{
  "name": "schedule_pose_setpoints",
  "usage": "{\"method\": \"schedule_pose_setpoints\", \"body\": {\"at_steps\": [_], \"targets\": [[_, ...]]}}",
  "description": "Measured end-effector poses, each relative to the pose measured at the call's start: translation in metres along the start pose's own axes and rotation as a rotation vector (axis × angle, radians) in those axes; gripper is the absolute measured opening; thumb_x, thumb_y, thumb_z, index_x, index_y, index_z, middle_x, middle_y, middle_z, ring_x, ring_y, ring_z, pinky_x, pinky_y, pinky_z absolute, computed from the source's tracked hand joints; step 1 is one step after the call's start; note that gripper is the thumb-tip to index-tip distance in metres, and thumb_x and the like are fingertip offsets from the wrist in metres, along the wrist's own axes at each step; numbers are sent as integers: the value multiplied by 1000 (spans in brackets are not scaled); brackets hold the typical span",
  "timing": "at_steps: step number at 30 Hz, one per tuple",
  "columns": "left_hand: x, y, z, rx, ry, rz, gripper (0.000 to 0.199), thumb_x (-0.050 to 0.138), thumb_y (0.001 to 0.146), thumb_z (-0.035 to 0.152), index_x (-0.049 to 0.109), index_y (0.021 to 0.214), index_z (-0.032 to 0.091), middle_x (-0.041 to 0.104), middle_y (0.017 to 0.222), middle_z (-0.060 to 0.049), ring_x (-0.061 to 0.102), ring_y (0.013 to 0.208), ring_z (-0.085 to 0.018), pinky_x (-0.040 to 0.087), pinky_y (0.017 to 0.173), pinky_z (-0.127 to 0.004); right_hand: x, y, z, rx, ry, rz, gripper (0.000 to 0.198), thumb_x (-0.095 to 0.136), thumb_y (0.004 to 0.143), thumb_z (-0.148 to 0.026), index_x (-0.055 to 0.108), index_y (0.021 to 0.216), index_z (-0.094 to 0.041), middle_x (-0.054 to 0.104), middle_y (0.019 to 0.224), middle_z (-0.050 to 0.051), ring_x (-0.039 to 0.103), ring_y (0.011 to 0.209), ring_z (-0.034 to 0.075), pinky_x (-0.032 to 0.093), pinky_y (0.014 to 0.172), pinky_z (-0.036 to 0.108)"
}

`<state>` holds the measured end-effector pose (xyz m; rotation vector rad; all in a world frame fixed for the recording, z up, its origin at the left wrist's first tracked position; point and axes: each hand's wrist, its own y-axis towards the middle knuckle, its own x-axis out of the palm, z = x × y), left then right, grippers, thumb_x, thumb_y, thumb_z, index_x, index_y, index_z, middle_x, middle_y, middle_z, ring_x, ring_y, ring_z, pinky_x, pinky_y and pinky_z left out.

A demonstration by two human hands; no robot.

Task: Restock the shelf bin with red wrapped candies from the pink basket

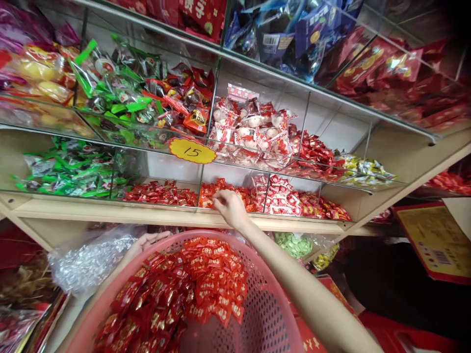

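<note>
A pink perforated plastic basket is tilted in front of me, with a pile of small red-wrapped candies inside. My left arm curves around its left side, and my left hand holds it at the far rim, fingers partly stretched out. My right hand reaches over the basket to the lowest shelf, at the front of a compartment of orange-red packets. Its fingers are curled together in a pinch. Whatever lies between them is too small to make out.
Glass dividers split the wooden shelf into candy compartments. A yellow price tag marked 15 hangs on the glass edge above. Below left lies a clear bag of silvery pieces; green candies sit below right. A yellow carton stands at far right.
</note>
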<state>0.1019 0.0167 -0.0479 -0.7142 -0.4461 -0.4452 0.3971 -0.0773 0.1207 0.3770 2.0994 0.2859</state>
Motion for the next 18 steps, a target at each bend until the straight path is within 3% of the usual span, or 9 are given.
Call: {"method": "schedule_pose_setpoints", "body": {"at_steps": [4,8,10,14,18], "targets": [[-15,9,-4,38,-16,13,89,76,85,32,53,168,9,90,121,-15,87,106,-35,70,93,-44,13,56,-14,103,-208,-131,21,67,103,-14,85,110,-22,84,115,10,76,108,23,53,92,28],[-33,25,-11,64,13,10,52,74,86,36,79,135,17,90,123,-15,83,125,-38,68,104,-44,17,83,-8,171,-301,-84,32,55,110,-19,82,127,-23,73,147,16,67,136,27,52,106,34],[-39,32,-14,81,42,14,40,75,84,39,83,121,24,89,128,-11,76,138,-40,66,108,-45,12,90,4,235,-333,-66,37,49,113,-24,77,137,-22,68,155,18,62,144,30,51,112,40],[-43,39,-17,83,29,42,44,79,78,47,84,115,24,86,134,-13,62,152,-46,61,117,-52,6,97,30,331,-339,-126,42,50,115,-39,72,144,-19,71,151,23,66,139,36,54,110,52],[-45,36,-19,73,27,5,58,85,73,48,82,122,18,82,142,-19,58,153,-54,64,111,-59,12,97,42,341,-336,-200,44,52,115,-48,72,146,-24,71,156,16,67,140,36,53,113,53]]}}
